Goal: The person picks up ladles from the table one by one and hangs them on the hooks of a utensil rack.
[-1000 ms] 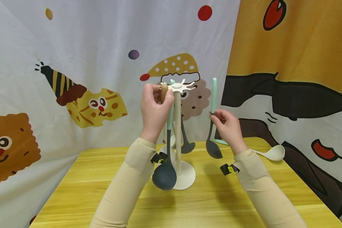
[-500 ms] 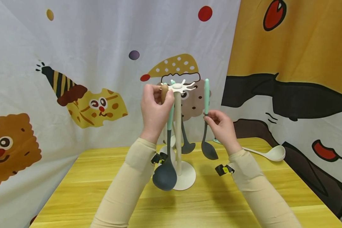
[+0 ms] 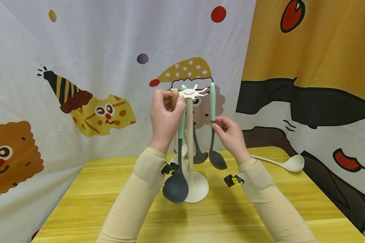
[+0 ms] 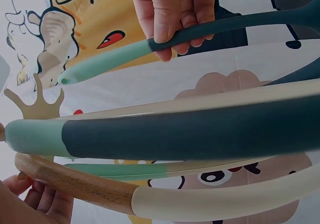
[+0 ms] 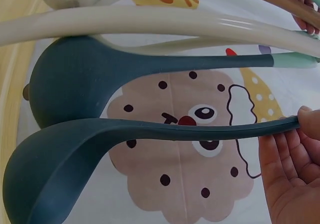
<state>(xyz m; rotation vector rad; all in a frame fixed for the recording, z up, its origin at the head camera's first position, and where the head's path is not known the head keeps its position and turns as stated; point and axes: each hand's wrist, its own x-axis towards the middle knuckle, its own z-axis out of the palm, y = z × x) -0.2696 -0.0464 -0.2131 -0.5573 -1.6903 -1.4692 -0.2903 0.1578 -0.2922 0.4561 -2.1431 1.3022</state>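
Note:
My right hand [image 3: 231,135] pinches a dark grey ladle [image 3: 217,160] where its shaft meets the mint handle. The ladle hangs nearly upright, its handle top close to the right-hand arms of a cream utensil rack [image 3: 197,190]. At the rack's top left, my left hand [image 3: 165,118] grips the wooden handle [image 4: 80,184] of a cream utensil, whose lower end is mostly hidden in the head view. A mint-handled dark ladle [image 3: 175,189] hangs at the front of the rack, beside that wooden handle. Behind the post hangs another dark ladle [image 3: 199,157].
A cream ladle [image 3: 293,163] lies on the wooden table [image 3: 109,192] at the back right, its handle end hidden by the right hand. Cream utensil heads show behind the front ladle. A printed cloth [image 3: 109,40] hangs behind the table.
My right hand has moved left with the dark ladle, bringing it close to the rack. The left hand stays at the wooden handle.

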